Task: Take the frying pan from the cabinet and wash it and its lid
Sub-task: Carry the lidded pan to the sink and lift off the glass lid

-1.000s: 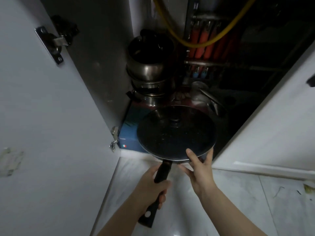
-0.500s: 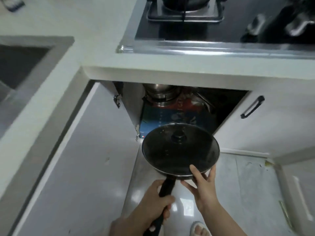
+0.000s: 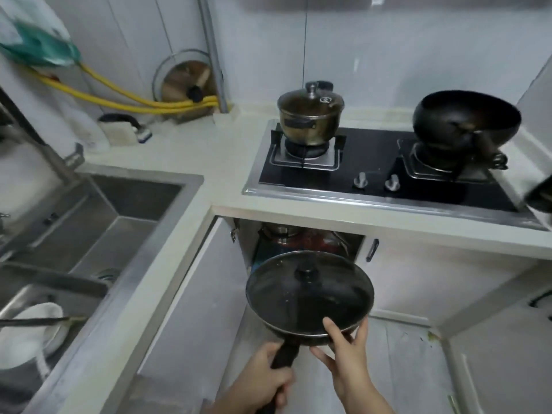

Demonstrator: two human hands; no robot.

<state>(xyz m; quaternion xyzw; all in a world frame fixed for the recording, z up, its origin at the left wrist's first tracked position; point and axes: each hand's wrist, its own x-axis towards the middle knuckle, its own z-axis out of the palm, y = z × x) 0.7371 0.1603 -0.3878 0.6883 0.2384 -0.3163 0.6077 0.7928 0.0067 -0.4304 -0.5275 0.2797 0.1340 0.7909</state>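
I hold a black frying pan (image 3: 298, 334) in front of the open cabinet (image 3: 301, 240), below counter height. A glass lid (image 3: 309, 297) with a black knob lies on the pan. My left hand (image 3: 263, 380) is closed around the pan's black handle (image 3: 283, 355). My right hand (image 3: 346, 351) steadies the pan's near rim, fingers on the lid's edge and thumb under the pan. The steel sink (image 3: 131, 201) is to the left, set in the counter.
The white cabinet door (image 3: 191, 309) stands open at the left of the pan. On the stove (image 3: 373, 186) sit a lidded steel pot (image 3: 310, 118) and a black wok (image 3: 466, 121). White bowls (image 3: 33, 333) lie in the lower left basin. Yellow hoses (image 3: 119, 100) run along the back wall.
The pan with its lid has come out of the cabinet and risen. My view has lifted from the cabinet's inside to the counter, stove and sink. Both hands keep their hold.
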